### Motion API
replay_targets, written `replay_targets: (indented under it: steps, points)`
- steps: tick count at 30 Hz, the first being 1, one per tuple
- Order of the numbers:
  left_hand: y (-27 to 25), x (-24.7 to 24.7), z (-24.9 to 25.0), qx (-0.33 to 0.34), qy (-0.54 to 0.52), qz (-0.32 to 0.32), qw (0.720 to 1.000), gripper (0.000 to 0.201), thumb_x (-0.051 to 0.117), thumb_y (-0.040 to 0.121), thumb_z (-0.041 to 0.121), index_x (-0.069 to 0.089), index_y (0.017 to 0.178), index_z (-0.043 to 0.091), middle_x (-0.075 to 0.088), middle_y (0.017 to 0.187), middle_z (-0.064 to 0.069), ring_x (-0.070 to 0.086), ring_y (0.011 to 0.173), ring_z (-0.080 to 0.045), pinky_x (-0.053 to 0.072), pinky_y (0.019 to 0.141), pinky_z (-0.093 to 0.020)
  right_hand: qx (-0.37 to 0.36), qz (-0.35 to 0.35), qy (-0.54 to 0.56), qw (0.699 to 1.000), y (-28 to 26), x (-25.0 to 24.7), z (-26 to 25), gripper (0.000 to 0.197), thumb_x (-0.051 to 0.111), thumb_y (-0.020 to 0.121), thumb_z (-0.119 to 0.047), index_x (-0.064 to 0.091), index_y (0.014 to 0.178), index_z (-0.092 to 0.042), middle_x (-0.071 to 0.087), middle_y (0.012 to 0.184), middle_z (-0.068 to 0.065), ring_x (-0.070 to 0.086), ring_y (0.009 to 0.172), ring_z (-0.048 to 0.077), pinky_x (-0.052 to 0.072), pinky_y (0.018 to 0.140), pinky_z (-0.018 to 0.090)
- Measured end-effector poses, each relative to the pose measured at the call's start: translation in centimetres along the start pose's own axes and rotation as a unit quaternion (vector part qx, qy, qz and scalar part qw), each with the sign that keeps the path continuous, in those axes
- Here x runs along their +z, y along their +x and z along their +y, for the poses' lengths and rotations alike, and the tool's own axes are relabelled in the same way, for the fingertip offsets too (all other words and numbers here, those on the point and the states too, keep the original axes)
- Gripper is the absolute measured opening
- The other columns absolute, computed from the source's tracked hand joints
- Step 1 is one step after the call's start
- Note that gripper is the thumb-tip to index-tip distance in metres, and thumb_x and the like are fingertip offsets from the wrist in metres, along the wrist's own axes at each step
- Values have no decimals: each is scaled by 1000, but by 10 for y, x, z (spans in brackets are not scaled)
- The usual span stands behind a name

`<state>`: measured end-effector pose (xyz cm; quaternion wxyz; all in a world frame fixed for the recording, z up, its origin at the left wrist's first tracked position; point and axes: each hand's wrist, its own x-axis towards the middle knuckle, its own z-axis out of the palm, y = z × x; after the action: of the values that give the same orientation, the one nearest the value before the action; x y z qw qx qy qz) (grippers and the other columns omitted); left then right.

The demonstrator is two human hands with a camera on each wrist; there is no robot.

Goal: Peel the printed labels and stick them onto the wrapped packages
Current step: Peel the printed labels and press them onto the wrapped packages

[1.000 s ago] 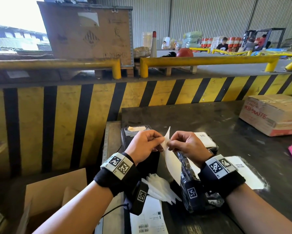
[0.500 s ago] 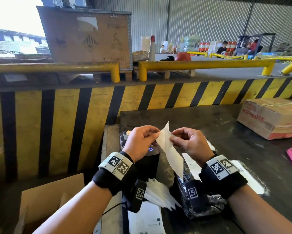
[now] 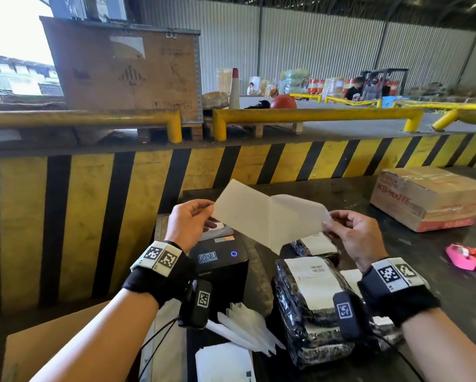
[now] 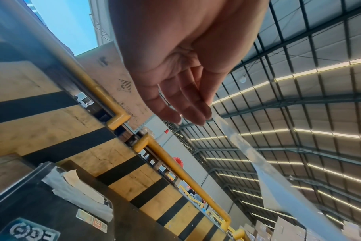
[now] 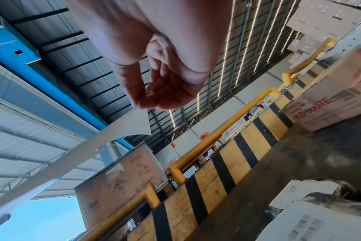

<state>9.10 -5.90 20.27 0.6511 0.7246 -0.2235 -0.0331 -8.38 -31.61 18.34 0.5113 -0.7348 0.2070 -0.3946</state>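
We hold the label sheet [image 3: 269, 216] spread above the wrapped packages [image 3: 311, 307] on the bench [image 3: 438, 282], left hand [image 3: 188, 226] and right hand [image 3: 353, 237] each pinching one end between thumb and fingers.

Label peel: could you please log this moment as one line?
left hand: pinches backing sheet | right hand: pinches label | half peeled

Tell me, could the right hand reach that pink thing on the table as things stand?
Probably not yet: the right hand is pinching the label sheet. The table toward the pink thing looks clear.
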Motion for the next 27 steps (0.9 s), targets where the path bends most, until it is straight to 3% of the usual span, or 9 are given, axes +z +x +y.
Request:
replay_targets:
  steps: [4, 7, 11, 14, 17, 21, 24, 27]
  points:
    - [7, -15, -10, -17, 16, 35, 999, 14, 56, 94, 10, 65, 104, 10, 70, 92, -8, 65, 65, -18, 55, 68, -32, 8, 38, 5, 999, 7, -8, 5, 16, 70, 79, -3, 67, 94, -6, 68, 81, 8, 63, 54, -2, 50, 52, 8]
    - [8, -33, -22, -32, 46, 71, 996, 11, 58, 93, 12, 66, 101, 13, 71, 93, -6, 67, 70, -21, 54, 63, -26, 3, 54, 0, 999, 15, -10, 6, 17, 68, 81, -4, 67, 98, -6, 67, 86, 11, 63, 60, 3, 49, 51, 6]
    - [4, -63, -39, -59, 93, 109, 988, 11, 59, 92, 14, 68, 99, 13, 71, 87, -3, 69, 70, -21, 54, 63, -27, -33, 67, -20, 997, 27, -4, 0, 18, 69, 81, -11, 68, 98, -9, 68, 92, 13, 61, 71, 8, 52, 63, 10]
    - [-2, -82, -49, -72, 116, 133, 982, 9, 59, 92, 15, 67, 96, 13, 69, 82, -2, 67, 63, -17, 54, 61, -27, -74, 57, -22, 995, 30, 12, -11, 16, 68, 81, -14, 68, 97, -15, 69, 92, 12, 64, 77, 14, 55, 76, 24]
    - [-12, -95, -55, -72, 123, 144, 979, 8, 59, 92, 13, 65, 92, 16, 69, 80, -3, 67, 63, -17, 55, 65, -31, -99, -9, -33, 994, 20, 39, -19, 12, 69, 81, -13, 69, 92, -18, 68, 82, 4, 62, 67, 3, 52, 67, 11]
    - [-24, -101, -63, -70, 125, 131, 981, 9, 58, 92, 12, 66, 96, 14, 70, 81, -8, 68, 69, -23, 54, 70, -33, -64, -154, -108, 980, -8, 93, 4, 12, 73, 78, -15, 70, 88, -21, 69, 72, 0, 63, 60, 5, 52, 63, 20]
    - [-36, -101, -73, -75, 140, 112, 981, 11, 57, 92, 12, 66, 98, 15, 70, 83, -7, 70, 71, -23, 55, 72, -33, -34, -245, -208, 946, -33, 126, 41, 13, 73, 77, -17, 74, 89, -18, 73, 84, 3, 67, 78, 16, 44, 68, 16]
    - [-48, -100, -87, -95, 147, 94, 980, 11, 57, 92, 12, 66, 99, 13, 70, 84, -6, 71, 72, -21, 58, 75, -34, 3, -308, -279, 910, -56, 146, 69, 19, 68, 79, -17, 74, 97, -14, 73, 98, 2, 66, 95, 17, 35, 69, 11]
